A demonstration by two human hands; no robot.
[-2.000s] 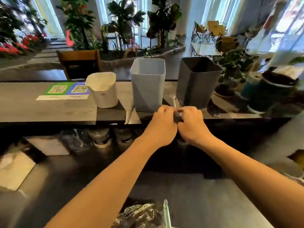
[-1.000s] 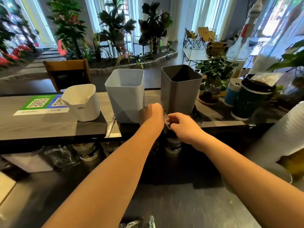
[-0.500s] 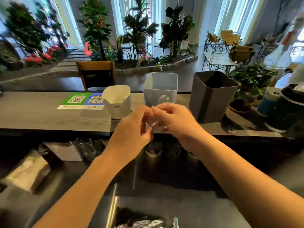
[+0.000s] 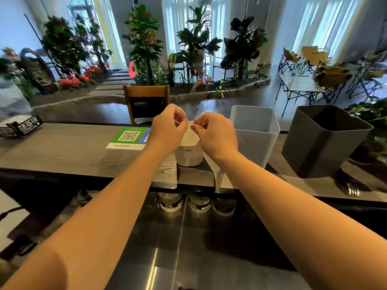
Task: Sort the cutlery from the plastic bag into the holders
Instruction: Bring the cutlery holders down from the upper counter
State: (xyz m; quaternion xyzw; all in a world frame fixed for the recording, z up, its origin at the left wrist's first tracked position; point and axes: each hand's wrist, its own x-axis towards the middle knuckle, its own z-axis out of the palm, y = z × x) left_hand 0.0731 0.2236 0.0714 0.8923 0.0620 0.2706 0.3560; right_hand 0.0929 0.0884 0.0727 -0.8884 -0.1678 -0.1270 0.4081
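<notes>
My left hand [image 4: 167, 130] and my right hand [image 4: 213, 135] are held together above the small white holder [image 4: 189, 156] on the wooden counter. Both pinch a clear plastic cutlery piece [image 4: 198, 114] whose faint transparent end sticks up between the fingertips; its exact kind is hard to tell. A light grey holder [image 4: 254, 132] stands just right of the white one, and a dark grey holder [image 4: 322, 141] farther right. The hands hide most of the white holder's mouth.
Another clear plastic piece [image 4: 217, 178] hangs over the counter's front edge. Black forks [image 4: 348, 186] lie by the dark holder. A QR-code sticker [image 4: 129, 137] sits left of my hands. Jars [image 4: 199, 203] stand under the counter; a chair [image 4: 146, 103] is behind it.
My hands rose from the counter by the grey holders, carried the clear piece to the left and now hold it over the white holder. The view turned left with them.
</notes>
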